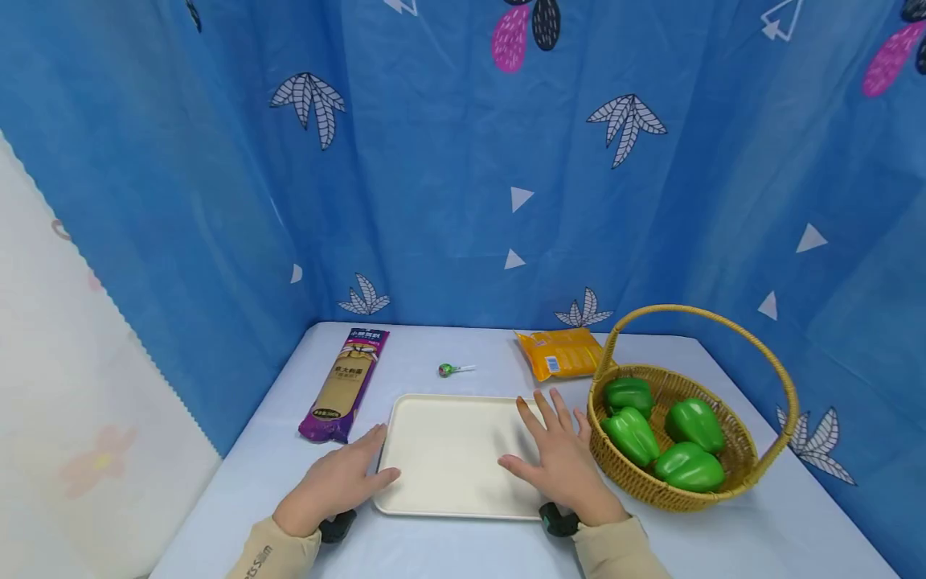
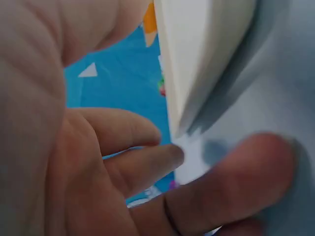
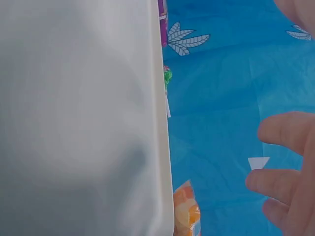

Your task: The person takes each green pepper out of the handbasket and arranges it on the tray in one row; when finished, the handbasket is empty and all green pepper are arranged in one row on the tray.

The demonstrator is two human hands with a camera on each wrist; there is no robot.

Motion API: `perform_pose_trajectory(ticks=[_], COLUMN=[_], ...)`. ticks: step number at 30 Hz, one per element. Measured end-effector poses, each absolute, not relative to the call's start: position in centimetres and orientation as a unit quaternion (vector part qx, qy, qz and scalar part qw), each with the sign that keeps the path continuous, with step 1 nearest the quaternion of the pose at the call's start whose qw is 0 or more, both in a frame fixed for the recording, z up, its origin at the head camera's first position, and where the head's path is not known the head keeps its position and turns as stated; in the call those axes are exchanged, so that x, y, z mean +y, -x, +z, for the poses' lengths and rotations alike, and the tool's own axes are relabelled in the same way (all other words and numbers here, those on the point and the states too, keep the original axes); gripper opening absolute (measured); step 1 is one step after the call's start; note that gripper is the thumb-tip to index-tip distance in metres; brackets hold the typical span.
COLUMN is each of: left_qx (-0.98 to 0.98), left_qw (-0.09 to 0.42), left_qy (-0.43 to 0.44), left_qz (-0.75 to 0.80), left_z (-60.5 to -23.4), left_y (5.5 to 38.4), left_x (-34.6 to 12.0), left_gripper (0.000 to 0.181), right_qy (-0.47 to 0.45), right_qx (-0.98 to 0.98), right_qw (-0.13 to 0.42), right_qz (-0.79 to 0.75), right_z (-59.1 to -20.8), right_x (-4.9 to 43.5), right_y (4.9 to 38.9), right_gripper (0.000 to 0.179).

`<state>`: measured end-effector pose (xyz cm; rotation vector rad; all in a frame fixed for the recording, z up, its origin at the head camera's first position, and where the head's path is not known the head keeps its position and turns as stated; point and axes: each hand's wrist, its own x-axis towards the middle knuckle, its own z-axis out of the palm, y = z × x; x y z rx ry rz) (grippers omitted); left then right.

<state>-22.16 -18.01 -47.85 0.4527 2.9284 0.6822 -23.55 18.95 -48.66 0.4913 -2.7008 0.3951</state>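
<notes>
A cream rectangular tray [image 1: 456, 454] lies in the middle of the white table. My left hand [image 1: 340, 478] is at its left edge, thumb reaching over the rim and fingers loosely extended. In the left wrist view, a gap shows between those fingers and the tray's corner [image 2: 189, 93]; whether the hand touches the tray elsewhere, I cannot tell. Over the tray's right side hovers my right hand [image 1: 560, 458], fingers spread and holding nothing. The right wrist view shows the tray's bare surface [image 3: 74, 98] beside its fingers. The tray's right edge is partly hidden by that hand.
At the right stands a wicker basket [image 1: 637, 486] with a tall handle, holding several green bell peppers [image 1: 694, 425]. Behind the tray are a lollipop [image 1: 446, 370] and an orange packet [image 1: 564, 354]. A purple pasta packet [image 1: 347, 386] lies at the left. A blue curtain [image 1: 448, 161] hangs behind.
</notes>
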Motion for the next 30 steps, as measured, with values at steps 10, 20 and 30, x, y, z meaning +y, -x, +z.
perform_pose_trajectory(ticks=[10, 20, 30], left_qx=[0.967, 0.967, 0.967], left_qw=[0.034, 0.024, 0.038], left_qy=[-0.159, -0.165, -0.16], left_qz=[0.196, 0.191, 0.195], left_z=[-49.6, -49.4, -49.3], left_y=[22.4, 22.5, 22.4], left_x=[-18.2, -18.1, -18.2], left_gripper=[0.067, 0.066, 0.066], right_qy=[-0.173, -0.123, -0.051], right_qx=[-0.953, -0.923, -0.96], right_qw=[0.197, 0.293, 0.178], right_qz=[0.155, 0.218, 0.209], right_z=[-47.8, -41.2, -39.1], right_x=[19.2, 25.1, 32.7], right_y=[23.6, 25.0, 27.1], right_gripper=[0.084, 0.047, 0.054])
